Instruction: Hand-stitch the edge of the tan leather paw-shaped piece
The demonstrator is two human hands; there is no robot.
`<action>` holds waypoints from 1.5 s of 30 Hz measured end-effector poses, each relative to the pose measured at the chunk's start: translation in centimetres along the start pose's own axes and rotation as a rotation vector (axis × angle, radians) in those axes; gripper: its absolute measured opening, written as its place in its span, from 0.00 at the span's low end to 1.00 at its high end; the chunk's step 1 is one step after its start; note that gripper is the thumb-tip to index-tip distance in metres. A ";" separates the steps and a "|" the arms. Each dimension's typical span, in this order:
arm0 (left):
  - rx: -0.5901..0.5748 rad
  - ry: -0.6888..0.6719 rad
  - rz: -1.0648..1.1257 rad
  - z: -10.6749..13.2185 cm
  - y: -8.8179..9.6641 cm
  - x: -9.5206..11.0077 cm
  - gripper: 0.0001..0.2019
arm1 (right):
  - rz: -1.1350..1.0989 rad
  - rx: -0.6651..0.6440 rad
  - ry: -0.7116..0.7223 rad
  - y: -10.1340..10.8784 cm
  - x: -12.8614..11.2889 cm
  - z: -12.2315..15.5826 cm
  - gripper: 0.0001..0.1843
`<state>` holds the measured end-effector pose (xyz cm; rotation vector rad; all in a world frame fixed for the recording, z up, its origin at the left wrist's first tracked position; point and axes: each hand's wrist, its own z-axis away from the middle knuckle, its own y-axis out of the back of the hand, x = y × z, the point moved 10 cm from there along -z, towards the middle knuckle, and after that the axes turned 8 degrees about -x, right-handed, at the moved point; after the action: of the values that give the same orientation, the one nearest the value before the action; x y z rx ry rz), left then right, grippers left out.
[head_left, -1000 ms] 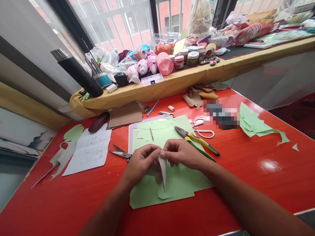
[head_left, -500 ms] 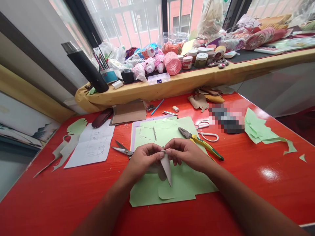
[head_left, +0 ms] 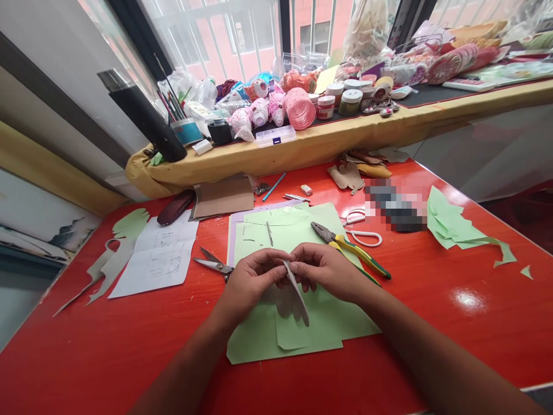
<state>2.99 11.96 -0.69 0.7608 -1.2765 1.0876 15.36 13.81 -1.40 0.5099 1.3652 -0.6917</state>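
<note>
Between the fingertips of my left hand [head_left: 254, 279] and my right hand [head_left: 322, 268] is a thin, pale grey pointed piece [head_left: 298, 294], perhaps leather or card. Both hands pinch it at its upper end. It hangs nearly edge-on, its tip slanting down to the right. Below lie overlapping green sheets [head_left: 319, 328]. Metal scissors [head_left: 215, 265] rest half open beside my left hand, their handles hidden behind it. Pliers with yellow-green handles [head_left: 352, 248] lie beyond my right hand. A slim metal tool [head_left: 269, 233] is on the green paper ahead.
White-handled scissors [head_left: 365, 237] lie right of the pliers. Green paper scraps [head_left: 453, 225] are at the far right. A printed sheet [head_left: 158, 253], grey offcuts [head_left: 103, 271] and a dark oval case [head_left: 176, 207] are on the left. A black flask [head_left: 144, 118] leans on the crowded sill.
The pale piece has turned between my fingers from showing its broad tapered face to nearly edge-on. Both hands keep their pinch. The view has shifted slightly.
</note>
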 end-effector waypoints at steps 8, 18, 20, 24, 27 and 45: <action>0.158 -0.004 -0.269 0.2 1.8 0.2 0.12 | 0.095 0.116 0.063 1.2 -1.3 0.5 0.14; 0.141 0.037 -0.180 0.0 1.0 -0.7 0.15 | 0.349 0.160 0.055 1.3 -2.1 1.0 0.13; 0.112 0.042 -0.182 -0.1 1.0 -0.6 0.15 | 0.289 0.149 0.039 1.4 -1.9 1.0 0.15; 0.097 0.036 -0.129 -0.1 1.0 -0.3 0.15 | 0.255 0.129 0.030 1.2 -2.0 0.9 0.16; 0.102 0.042 -0.088 0.0 1.0 -0.2 0.15 | 0.268 0.127 0.027 1.1 -2.0 1.0 0.17; 0.143 0.082 0.031 0.2 0.9 -0.6 0.16 | 0.463 0.221 0.091 1.3 -2.9 1.2 0.11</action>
<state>2.12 11.95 -1.40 0.7970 -1.1535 1.2328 16.94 14.28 1.56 1.0076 1.1988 -0.4418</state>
